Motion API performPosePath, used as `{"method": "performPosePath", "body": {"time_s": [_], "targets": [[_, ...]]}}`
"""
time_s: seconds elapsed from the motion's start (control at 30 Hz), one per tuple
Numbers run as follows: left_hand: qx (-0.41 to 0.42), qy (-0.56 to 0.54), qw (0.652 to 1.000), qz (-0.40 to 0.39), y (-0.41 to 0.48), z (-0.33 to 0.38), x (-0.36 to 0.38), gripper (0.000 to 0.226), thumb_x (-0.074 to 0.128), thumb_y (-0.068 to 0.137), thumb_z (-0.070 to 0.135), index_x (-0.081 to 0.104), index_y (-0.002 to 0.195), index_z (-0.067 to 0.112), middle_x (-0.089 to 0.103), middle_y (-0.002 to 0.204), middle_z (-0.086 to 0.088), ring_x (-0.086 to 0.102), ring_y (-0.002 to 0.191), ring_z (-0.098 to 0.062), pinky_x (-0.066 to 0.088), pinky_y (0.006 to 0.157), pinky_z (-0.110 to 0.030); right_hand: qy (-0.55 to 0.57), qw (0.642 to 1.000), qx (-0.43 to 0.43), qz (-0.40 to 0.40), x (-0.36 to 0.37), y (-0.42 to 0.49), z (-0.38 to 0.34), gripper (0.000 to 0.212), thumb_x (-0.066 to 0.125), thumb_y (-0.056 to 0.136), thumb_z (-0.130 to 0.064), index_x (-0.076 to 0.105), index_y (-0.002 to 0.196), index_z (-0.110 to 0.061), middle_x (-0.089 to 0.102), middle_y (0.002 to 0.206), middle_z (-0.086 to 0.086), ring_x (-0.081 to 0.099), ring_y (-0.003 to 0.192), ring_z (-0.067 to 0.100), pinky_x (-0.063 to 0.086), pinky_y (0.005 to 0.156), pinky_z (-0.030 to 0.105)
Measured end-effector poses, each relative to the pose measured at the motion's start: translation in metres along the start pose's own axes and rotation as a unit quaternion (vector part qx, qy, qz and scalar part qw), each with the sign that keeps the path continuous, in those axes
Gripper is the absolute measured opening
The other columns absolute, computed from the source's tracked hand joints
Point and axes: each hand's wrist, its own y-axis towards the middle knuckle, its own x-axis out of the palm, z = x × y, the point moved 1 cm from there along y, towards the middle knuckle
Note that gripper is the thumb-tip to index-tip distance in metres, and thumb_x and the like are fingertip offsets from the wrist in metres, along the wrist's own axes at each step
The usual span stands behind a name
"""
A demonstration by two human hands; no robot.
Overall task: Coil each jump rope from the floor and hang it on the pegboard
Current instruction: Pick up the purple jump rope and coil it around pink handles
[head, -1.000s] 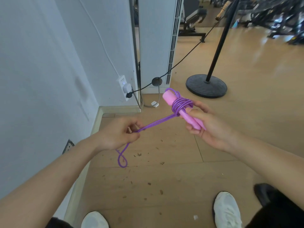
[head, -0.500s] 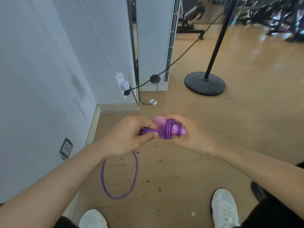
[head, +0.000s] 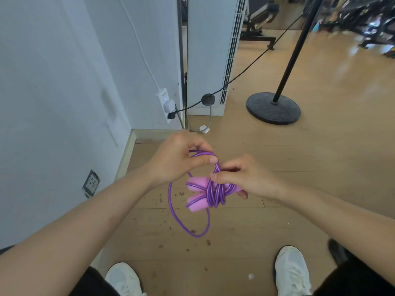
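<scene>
The purple jump rope [head: 213, 195] is held in the air between both hands, above the wooden floor [head: 299, 167] and in front of the person's body. Its two pink handles [head: 196, 184] lie side by side, their ends pointing left, and the cord is wound round them in several tight turns. One slack loop [head: 192, 232] of cord hangs below the bundle without reaching the floor.

The right hand [head: 250, 178] has its grip clamped on the bundle. Its fingers curl under the wrapped handles, and its thumb and forefinger pinch the cord just above the turns. The left hand [head: 177, 159] is above and to the left. Its grip is closed on a small arc of cord that rises from the bundle, pinched between the thumb and the curled fingers.

Small dark scraps are scattered on the floor under the rope. Two white shoes [head: 291, 272] stand near the bottom edge of the view. A pale wall [head: 53, 92] on the left has a socket [head: 91, 184] low down. Farther along it, a power strip [head: 165, 103] has a black cable [head: 245, 69] running off to the right. Beside it stands a tall white cabinet [head: 209, 50], and a black pole stand [head: 273, 108] with a round base rests on the floor to its right.
</scene>
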Motion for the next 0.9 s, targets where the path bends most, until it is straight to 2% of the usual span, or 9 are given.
{"method": "performPosePath", "body": {"time_s": [0.13,0.2,0.3,0.4,0.5,0.57,0.67,0.77,0.9], "targets": [[0.040,0.133,0.989,0.056,0.001,-0.006,-0.002,0.039,0.071,0.080,0.056,0.071,0.111,0.032,0.067,0.107,0.015,0.059,0.102,-0.014,0.044,0.094,-0.042,0.039,0.999,0.019,-0.019,-0.001,0.000,0.003,0.024,0.068,0.090,-0.029,0.075,0.081,-0.008,0.054,0.063,0.011,0.046,0.047,0.021,0.036,0.043,0.025],[0.052,0.158,0.980,0.109,-0.002,-0.003,-0.005,0.040,0.076,0.078,0.046,0.069,0.114,0.030,0.064,0.112,0.012,0.056,0.107,-0.018,0.040,0.094,-0.043,0.053,0.998,0.041,-0.019,-0.002,0.000,0.004,0.023,0.068,0.089,-0.035,0.076,0.086,-0.013,0.060,0.069,0.012,0.047,0.052,0.024,0.036,0.046,0.027],[0.119,0.184,0.965,0.143,-0.008,0.009,-0.009,0.028,0.078,0.075,0.029,0.071,0.102,0.024,0.062,0.101,0.008,0.050,0.093,-0.018,0.036,0.083,-0.033,0.073,0.995,0.066,-0.012,-0.007,0.000,0.005,0.024,0.068,0.087,-0.040,0.076,0.086,-0.017,0.064,0.073,0.010,0.046,0.055,0.026,0.032,0.049,0.030],[0.159,0.194,0.964,0.091,-0.017,0.013,-0.006,0.014,0.072,0.081,0.019,0.071,0.094,0.021,0.054,0.093,0.007,0.046,0.082,-0.016,0.040,0.074,-0.027,0.076,0.994,0.081,-0.022,-0.013,0.002,0.004,0.025,0.066,0.088,-0.041,0.075,0.084,-0.019,0.064,0.071,0.007,0.046,0.051,0.023,0.024,0.045,0.026],[0.090,0.122,0.988,0.030,-0.020,0.012,-0.003,0.019,0.069,0.082,0.026,0.069,0.101,0.027,0.051,0.095,0.014,0.056,0.077,-0.016,0.049,0.064,-0.034,0.071,0.993,0.084,-0.041,-0.016,0.002,0.001,0.026,0.063,0.090,-0.041,0.075,0.082,-0.020,0.064,0.066,0.004,0.046,0.047,0.023,0.019,0.043,0.026],[0.029,0.064,0.997,-0.040,-0.022,0.013,0.001,0.043,0.076,0.078,0.041,0.063,0.119,0.036,0.054,0.107,0.016,0.059,0.087,-0.010,0.052,0.071,-0.030,0.075,0.993,0.082,-0.048,-0.017,0.001,0.001,0.028,0.061,0.092,-0.041,0.074,0.082,-0.019,0.064,0.064,0.003,0.045,0.046,0.023,0.016,0.045,0.029],[-0.022,0.033,0.988,-0.147,-0.028,0.019,0.015,0.090,0.084,0.066,0.057,0.039,0.143,0.046,0.049,0.129,0.019,0.058,0.111,-0.004,0.052,0.093,-0.031,0.083,0.992,0.075,-0.056,-0.014,0.001,0.001,0.034,0.059,0.094,-0.044,0.073,0.088,-0.014,0.066,0.066,0.006,0.046,0.046,0.023,0.016,0.046,0.031],[0.000,0.088,0.987,-0.132,-0.030,0.022,0.028,0.103,0.086,0.062,0.057,0.031,0.148,0.040,0.053,0.132,0.018,0.056,0.111,-0.001,0.050,0.097,-0.033,0.097,0.992,0.067,-0.052,-0.012,0.000,0.001,0.039,0.058,0.094,-0.047,0.073,0.093,-0.011,0.070,0.074,0.012,0.050,0.049,0.025,0.022,0.043,0.027],[0.007,0.071,0.995,-0.075,-0.025,0.021,0.023,0.083,0.089,0.059,0.042,0.053,0.133,0.040,0.064,0.110,0.019,0.063,0.095,-0.004,0.053,0.084,-0.031,0.136,0.987,0.076,-0.032,-0.011,0.000,0.003,0.045,0.062,0.089,-0.049,0.073,0.099,-0.006,0.075,0.090,0.018,0.065,0.068,0.029,0.042,0.049,0.026]]}}
